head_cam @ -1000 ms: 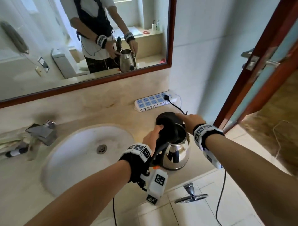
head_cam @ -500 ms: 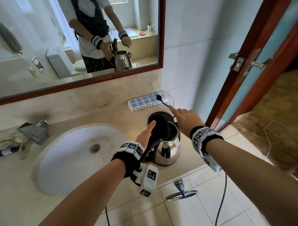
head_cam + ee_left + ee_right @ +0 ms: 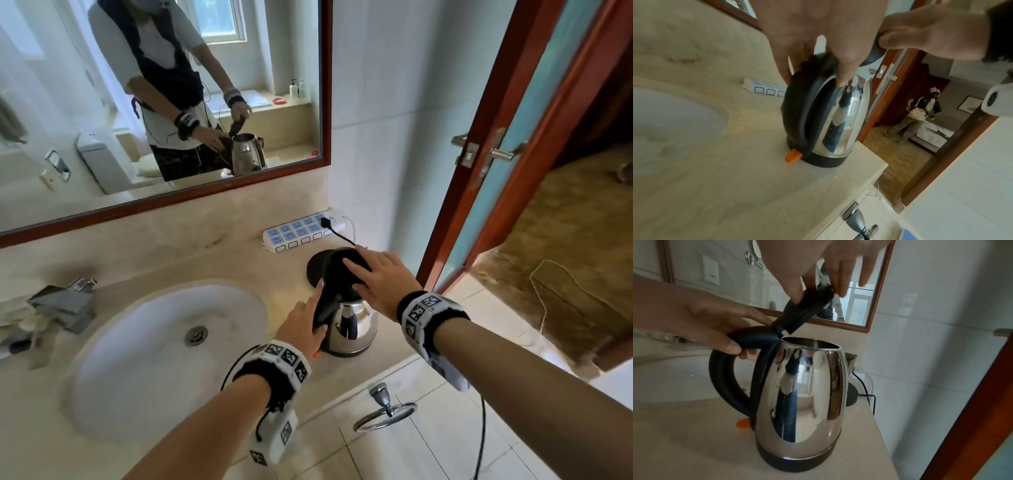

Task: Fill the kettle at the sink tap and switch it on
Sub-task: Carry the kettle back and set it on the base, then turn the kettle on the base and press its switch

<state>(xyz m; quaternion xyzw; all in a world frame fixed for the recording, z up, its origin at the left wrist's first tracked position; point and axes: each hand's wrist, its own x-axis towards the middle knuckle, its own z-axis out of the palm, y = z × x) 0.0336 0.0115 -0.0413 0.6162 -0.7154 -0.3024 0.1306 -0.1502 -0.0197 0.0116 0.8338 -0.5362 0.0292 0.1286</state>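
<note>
**Kettle on counter, lid raised: hand positions and clearances**

Our left hand grips the black handle of the kettle, fingers and thumb curled round its top bar. Our right hand reaches over the raised lid; in the right wrist view the thumb and one finger touch the lid's edge while the other fingers extend straight. We cannot tell whether the lid is pinched or merely touched.

The kettle stands upright on the counter, its mouth open, the lid tilted up at the hinge by the handle. An orange switch projects from the base beneath the handle, pointing towards the sink basin.

Clearances:
- The kettle sits near the counter's front edge, between the basin on its left and the counter's end on its right.
- The black power base lies behind the kettle, apart from it, with its cord plugged into the power strip against the back wall.
- The tap stands at the far left of the basin, well apart from the kettle.
- The mirror runs above the backsplash.
- A door stands open to the right, beyond the counter's end.
- A towel ring hangs below the front edge.
</note>
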